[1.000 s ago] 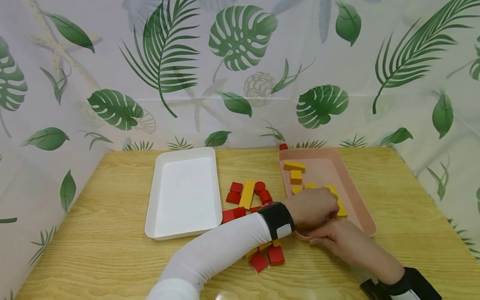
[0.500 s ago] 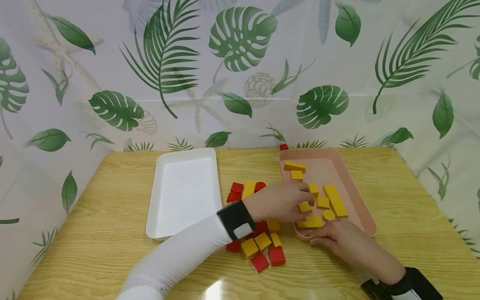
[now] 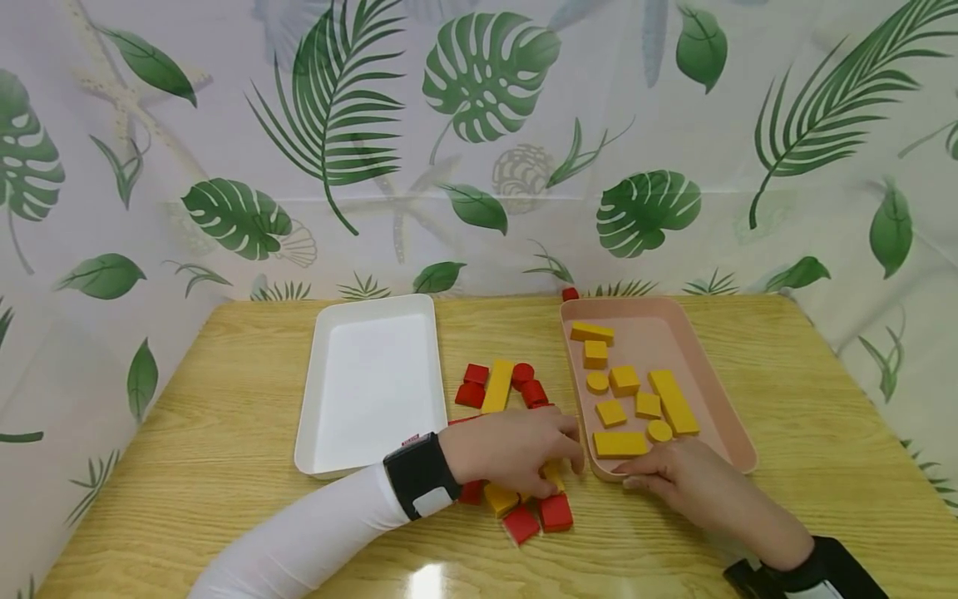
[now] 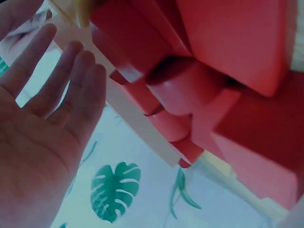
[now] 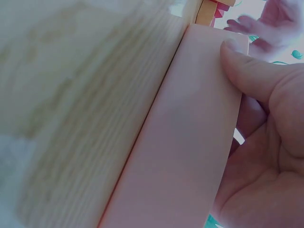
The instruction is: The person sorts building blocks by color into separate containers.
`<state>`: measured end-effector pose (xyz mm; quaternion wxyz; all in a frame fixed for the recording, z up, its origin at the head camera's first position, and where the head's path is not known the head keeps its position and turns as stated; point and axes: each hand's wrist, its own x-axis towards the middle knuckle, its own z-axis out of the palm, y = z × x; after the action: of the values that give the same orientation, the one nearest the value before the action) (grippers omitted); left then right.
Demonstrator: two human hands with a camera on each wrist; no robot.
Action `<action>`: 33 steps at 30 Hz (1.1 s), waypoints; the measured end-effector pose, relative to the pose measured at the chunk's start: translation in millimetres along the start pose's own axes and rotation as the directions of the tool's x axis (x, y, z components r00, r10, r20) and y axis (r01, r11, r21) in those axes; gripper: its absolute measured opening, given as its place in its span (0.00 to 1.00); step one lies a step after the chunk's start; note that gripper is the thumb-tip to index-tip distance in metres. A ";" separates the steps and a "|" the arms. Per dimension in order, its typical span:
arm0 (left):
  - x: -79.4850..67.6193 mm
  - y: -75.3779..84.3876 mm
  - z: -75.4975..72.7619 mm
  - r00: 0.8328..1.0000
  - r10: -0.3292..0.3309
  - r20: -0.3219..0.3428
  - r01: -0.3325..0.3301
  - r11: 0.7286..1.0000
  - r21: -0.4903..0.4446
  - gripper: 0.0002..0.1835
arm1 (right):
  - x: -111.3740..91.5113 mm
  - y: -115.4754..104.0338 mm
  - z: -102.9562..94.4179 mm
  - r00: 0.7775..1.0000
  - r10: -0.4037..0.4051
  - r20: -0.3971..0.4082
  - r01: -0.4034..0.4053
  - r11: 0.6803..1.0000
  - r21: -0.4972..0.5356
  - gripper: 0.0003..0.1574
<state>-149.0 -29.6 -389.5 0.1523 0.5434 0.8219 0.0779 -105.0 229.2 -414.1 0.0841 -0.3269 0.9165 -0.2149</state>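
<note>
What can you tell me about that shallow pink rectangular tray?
The shallow pink rectangular tray, seemingly smooth plastic, has rounded corners and a low wall. It sits flat on the light wood-grained table, holding scattered yellow bar, cube and round blocks. The person's bare right hand pinches its near wall, thumb outside.

- A screened tabletop work booth, by the look of it; whether the room around it belongs to a home, a lab or an office cannot be told.
- A pale, creased cloth (image 3: pixel 524 208) printed with green leaves, starfish and shells stands behind the table (image 3: pixel 239 399) and along both its sides.
- The tabletop is yellowish wood grain, with a bright glare on its near part.
- Set out on it are a white tray (image 3: pixel 374 374), a pink tray (image 3: pixel 659 341), red blocks (image 3: pixel 555 513) and yellow blocks (image 3: pixel 672 403).
- The person working here wears a black wrist device (image 3: pixel 421 476) on each arm.
</note>
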 end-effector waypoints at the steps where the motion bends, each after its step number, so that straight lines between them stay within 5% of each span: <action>1: 0.7 2.0 1.3 1.000 0.008 0.010 -0.008 1.000 -0.009 0.14 | -0.3 -0.1 0.1 1.000 0.004 0.001 -0.004 1.000 0.003 0.13; 8: 5.1 10.3 11.3 0.996 0.053 0.074 -0.050 0.998 -0.039 0.06 | -0.3 -0.9 -0.2 1.000 0.027 0.016 -0.027 0.999 0.022 0.12; 15: 7.1 12.8 8.9 0.995 0.083 0.052 -0.081 0.996 -0.031 0.07 | -0.6 -0.8 -1.1 0.998 0.048 0.026 -0.049 0.998 0.036 0.13; 20: 14.1 12.8 -6.2 0.997 0.060 -0.049 -0.063 0.996 -0.059 0.08 | -1.6 -0.8 -0.6 0.999 0.046 0.024 -0.047 0.998 0.042 0.15; 25: 33.8 11.3 -22.8 0.980 0.056 -0.190 -0.061 0.998 -0.021 0.08 | -2.9 -2.1 0.2 1.000 0.020 0.004 -0.020 0.999 0.042 0.17; 33: 77.0 6.7 -35.7 0.965 -0.031 -0.259 0.034 0.999 0.008 0.08 | -2.5 -2.4 -0.5 1.000 -0.004 -0.008 0.005 0.999 0.032 0.16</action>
<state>-183.1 45.0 -366.6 0.0414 0.5161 0.8439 0.1406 -101.8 229.3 -412.5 0.0850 -0.3266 0.9125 -0.2310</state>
